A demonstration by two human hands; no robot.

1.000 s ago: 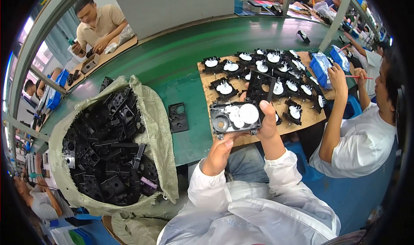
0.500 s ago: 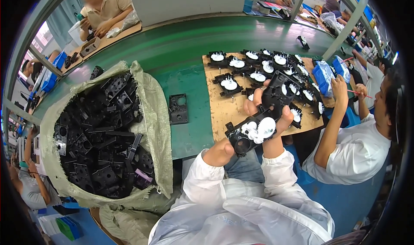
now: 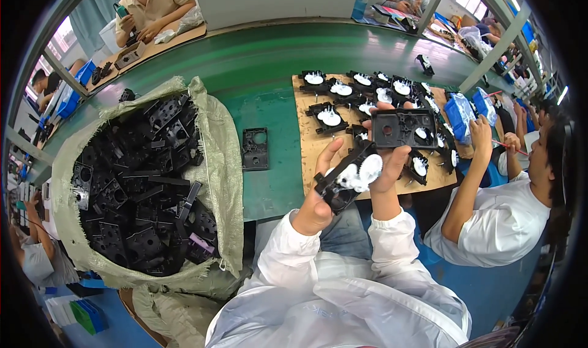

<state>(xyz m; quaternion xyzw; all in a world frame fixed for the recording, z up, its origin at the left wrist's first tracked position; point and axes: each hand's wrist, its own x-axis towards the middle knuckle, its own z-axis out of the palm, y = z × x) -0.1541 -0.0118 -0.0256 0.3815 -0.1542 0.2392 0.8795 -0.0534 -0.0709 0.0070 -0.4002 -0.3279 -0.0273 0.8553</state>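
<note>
In left hand (image 3: 315, 208): gear housing (image 3: 349, 176), black, with white gears (image 3: 367, 172) on its face, tilted, in the air in front of the brown board (image 3: 311, 157). Fingers (image 3: 331, 150) gripping it at the left end, index along the upper side, thumb below; cannot tell the grip underneath. In right hand (image 3: 387, 175): bare housing (image 3: 403, 127), open side toward camera, just beyond the geared one. Fingers there curled over the far edge, thumb on the near edge. Judging by looks, moulded plastic: light, stiff, probably slick on flat faces. Expect hardly any flex; treat gears as the delicate bit. Take hold by outer side walls or opposite corners, away from the teeth. Avoid squeezing across gears; risks unseating them. Cannot tell their fit, so assume loose and limit tilt. Bare housing: pinch by rim, moderate pressure. For geared units (image 3: 329, 116) on the board, go for black edges, clear of pins. For loose housings (image 3: 144, 189) in the woven sack (image 3: 226, 189), expect snagging corners; lift singly.
</note>
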